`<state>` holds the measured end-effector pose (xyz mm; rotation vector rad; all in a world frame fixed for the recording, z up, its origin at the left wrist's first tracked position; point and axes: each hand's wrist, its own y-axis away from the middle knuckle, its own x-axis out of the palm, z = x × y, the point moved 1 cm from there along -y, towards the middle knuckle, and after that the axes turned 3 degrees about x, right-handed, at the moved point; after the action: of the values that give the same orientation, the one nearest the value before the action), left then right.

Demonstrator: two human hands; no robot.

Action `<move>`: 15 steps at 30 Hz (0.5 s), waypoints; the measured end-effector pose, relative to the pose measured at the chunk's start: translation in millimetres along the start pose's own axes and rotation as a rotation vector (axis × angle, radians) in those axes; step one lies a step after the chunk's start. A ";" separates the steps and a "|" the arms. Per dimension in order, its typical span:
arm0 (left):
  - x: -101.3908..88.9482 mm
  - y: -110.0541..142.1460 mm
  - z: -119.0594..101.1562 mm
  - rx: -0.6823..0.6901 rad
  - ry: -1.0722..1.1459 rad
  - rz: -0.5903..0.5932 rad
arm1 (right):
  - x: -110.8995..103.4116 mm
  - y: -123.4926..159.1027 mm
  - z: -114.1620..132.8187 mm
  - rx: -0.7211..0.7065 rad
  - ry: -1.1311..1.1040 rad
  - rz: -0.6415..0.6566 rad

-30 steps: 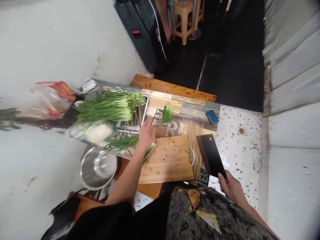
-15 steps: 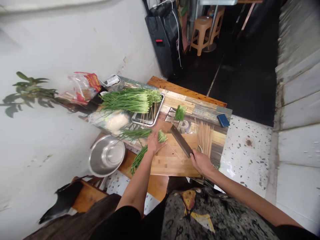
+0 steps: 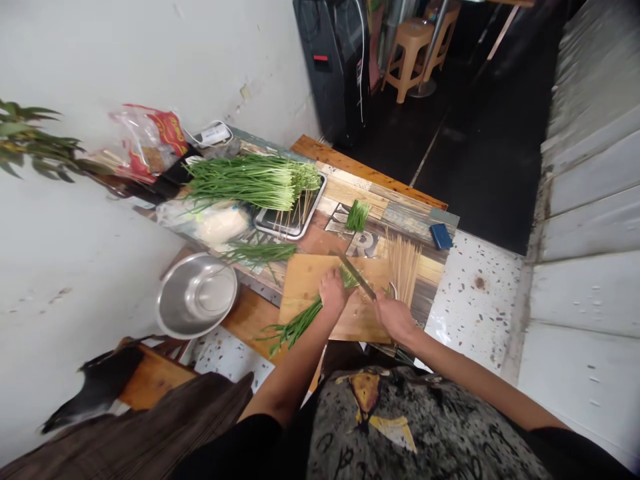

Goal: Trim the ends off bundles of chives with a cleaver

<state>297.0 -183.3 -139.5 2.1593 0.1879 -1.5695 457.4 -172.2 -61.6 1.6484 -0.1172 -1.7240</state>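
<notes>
My left hand (image 3: 333, 291) is closed round a bunch of garlic chives (image 3: 303, 320) lying slantwise on the wooden cutting board (image 3: 297, 273). The green leaf ends hang past the board's near left edge. In my right hand (image 3: 395, 317) is a kitchen knife (image 3: 356, 273), gripped by the handle. Its blade lies across the pale stem ends, just right of my left fingers; whether it touches them I cannot tell. Beyond the board sits a short cut bundle of chives (image 3: 358, 215). Thin wooden skewers (image 3: 403, 267) lie at the board's right side.
A large heap of chives (image 3: 245, 183) rests on a black tray (image 3: 315, 213). More loose chives (image 3: 260, 252) lie left of the board. Left of the table is a steel basin (image 3: 167, 300). A blue box (image 3: 441, 236) sits near the table's right end.
My left hand has moved right with the chives, onto the middle of the board. The knife has come over the stem ends, its blade now close to my left hand.
</notes>
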 end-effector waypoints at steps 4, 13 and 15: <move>0.7 -0.2 3.8 0.021 -0.025 -0.025 | 3.8 1.4 0.4 -0.010 0.047 -0.004; 2.2 -0.5 4.5 0.043 -0.001 -0.023 | 6.9 -3.0 2.4 -0.043 0.073 -0.012; 2.4 -0.8 5.6 0.050 -0.008 -0.028 | 6.6 -3.0 2.6 -0.051 0.067 -0.002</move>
<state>292.7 -185.5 -143.4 2.1977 0.1786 -1.6140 454.4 -174.7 -68.2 1.6670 -0.0390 -1.6580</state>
